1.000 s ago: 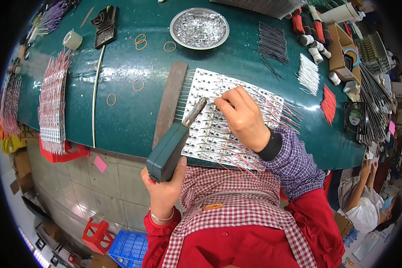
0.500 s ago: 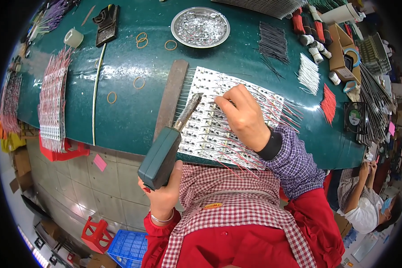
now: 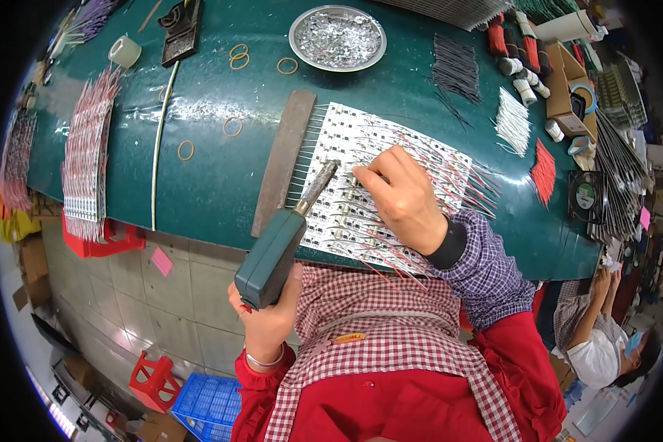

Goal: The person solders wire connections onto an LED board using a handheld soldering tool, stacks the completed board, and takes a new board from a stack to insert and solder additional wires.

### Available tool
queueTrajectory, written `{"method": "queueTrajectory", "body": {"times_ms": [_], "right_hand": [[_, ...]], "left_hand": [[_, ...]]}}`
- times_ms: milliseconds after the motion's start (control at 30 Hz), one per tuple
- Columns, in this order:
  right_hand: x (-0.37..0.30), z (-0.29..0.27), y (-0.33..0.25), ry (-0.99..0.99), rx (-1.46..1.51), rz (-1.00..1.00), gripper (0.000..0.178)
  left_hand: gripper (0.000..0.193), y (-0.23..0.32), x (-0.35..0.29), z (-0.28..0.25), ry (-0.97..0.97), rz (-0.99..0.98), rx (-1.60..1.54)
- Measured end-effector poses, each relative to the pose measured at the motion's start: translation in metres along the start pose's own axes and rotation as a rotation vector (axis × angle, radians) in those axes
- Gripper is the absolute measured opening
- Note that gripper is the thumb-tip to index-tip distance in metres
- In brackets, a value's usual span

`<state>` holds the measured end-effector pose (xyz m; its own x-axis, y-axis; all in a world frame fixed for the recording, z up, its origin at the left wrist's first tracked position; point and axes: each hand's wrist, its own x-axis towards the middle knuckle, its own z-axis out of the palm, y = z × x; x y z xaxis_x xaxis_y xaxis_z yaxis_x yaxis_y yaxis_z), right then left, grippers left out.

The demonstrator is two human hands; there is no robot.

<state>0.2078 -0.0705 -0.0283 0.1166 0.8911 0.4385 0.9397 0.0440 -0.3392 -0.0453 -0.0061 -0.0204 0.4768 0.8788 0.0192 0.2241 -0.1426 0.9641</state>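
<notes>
My left hand (image 3: 271,313) grips a dark green soldering gun (image 3: 271,258), whose metal tip points away from me over a white circuit board panel (image 3: 335,132). The tip is at the panel's left part, among rows of small black components. Just right of the tip, my right hand (image 3: 401,195) hovers over the panel with thumb and forefinger pinched together. Whatever lies between those fingertips is too small to make out. Thin red, white and black wires (image 3: 449,180) spread across the panel and past its right edge. A brown bar (image 3: 283,162) with thin pins lies along the panel's left side.
A metal bowl (image 3: 372,62) of silvery bits stands beyond the panel. Black wires (image 3: 455,70), white wires (image 3: 512,121) and red wires (image 3: 543,171) lie to the right. Wired panels (image 3: 88,162) and a soldering stand (image 3: 178,37) are at left. A co-worker (image 3: 604,346) is far right.
The soldering gun's tip and my right hand have both shifted slightly toward me along the panel. The whole view has tilted a little. My grip on the gun is the same.
</notes>
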Motion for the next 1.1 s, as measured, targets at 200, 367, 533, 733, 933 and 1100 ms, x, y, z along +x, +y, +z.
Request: {"method": "queueTrajectory", "body": {"times_ms": [200,367,533,733,933,1100], "right_hand": [[0.001,0.000,-0.001,0.006,0.027,0.004,0.022],[0.002,-0.001,-0.001,0.026,0.040,0.001,0.035],[0.002,0.000,-0.001,0.032,0.036,0.000,0.035],[0.001,0.001,-0.001,0.040,0.024,0.004,0.035],[0.001,0.000,-0.003,0.073,-0.031,-0.033,0.029],[-0.004,0.001,-0.011,0.075,-0.037,-0.051,0.022]], "left_hand": [[0.024,-0.001,0.003,0.001,-0.032,0.016,0.006],[0.023,0.005,0.007,0.001,-0.055,0.021,-0.007],[0.022,0.004,0.001,-0.001,-0.026,-0.027,0.032],[0.028,-0.003,-0.005,-0.007,-0.003,-0.013,-0.009],[0.024,0.005,-0.008,-0.006,0.077,-0.139,-0.045],[0.022,0.008,-0.010,-0.008,0.077,-0.118,-0.024]]}}
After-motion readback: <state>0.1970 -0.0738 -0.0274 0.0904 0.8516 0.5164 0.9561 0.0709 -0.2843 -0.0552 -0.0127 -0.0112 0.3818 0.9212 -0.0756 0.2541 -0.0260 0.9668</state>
